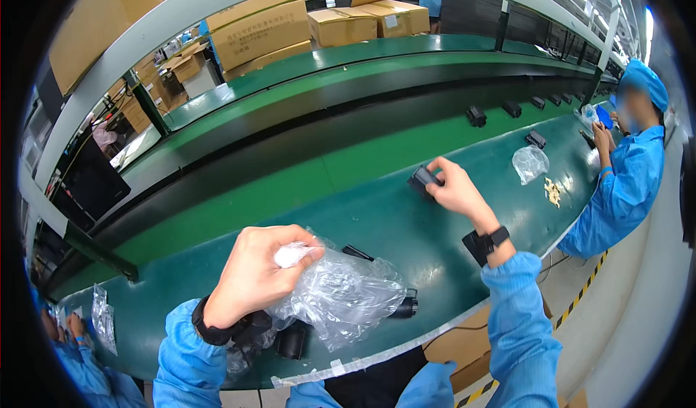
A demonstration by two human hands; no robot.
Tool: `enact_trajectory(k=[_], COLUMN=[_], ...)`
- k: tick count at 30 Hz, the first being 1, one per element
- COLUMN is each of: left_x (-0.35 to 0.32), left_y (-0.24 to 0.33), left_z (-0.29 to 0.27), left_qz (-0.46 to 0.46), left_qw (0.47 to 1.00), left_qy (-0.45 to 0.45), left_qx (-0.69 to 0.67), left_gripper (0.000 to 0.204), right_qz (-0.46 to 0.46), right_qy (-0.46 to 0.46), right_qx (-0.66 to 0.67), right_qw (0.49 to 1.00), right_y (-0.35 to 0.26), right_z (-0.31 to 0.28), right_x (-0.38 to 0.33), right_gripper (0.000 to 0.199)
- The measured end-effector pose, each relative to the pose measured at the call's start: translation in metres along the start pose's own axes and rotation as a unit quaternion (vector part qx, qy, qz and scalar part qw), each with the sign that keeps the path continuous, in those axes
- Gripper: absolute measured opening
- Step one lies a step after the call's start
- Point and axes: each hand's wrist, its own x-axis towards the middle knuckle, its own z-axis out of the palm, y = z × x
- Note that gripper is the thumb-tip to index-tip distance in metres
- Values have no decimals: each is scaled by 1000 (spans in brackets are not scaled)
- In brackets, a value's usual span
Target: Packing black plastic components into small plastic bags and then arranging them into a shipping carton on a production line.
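Observation:
My left hand (264, 274) is closed on the gathered top of a clear plastic bag (348, 295), which hangs down to the green bench near its front edge. Farther off and to the right, my right hand (458, 189) grips a small black device (422, 182) at the far edge of the bench top. Beside the bag lies a black cylindrical part (407, 304), partly covered by the plastic. Another black part (291, 341) sits below my left wrist, and a thin black piece (357, 253) shows behind the bag.
A green conveyor belt (304, 179) runs behind the bench, carrying several black devices (512, 108). To the right are a plastic bag (530, 164), small beige pieces (552, 192) and a co-worker in blue (629, 169). Another plastic bag (104, 319) lies left. Cardboard boxes (261, 32) stand beyond.

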Motion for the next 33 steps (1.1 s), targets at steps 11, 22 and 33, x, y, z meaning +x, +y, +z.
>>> enact_trajectory(k=[11,22,33], left_x=[-23,-28,-17], left_y=[-48,-99,-127], left_z=[-74,-97,-56], left_qz=[-57,-91,-56], left_qw=[980,956,931], left_qy=[112,149,179], left_qx=[-152,-235,-312], left_gripper=[19,23,12], right_qz=[162,18,-603], right_qy=[-55,53,-56], right_qx=[337,30,-11], right_qw=[926,998,796], right_y=[28,5,-190], right_z=[65,59,4], right_x=[139,121,-121], right_gripper=[42,32,6])
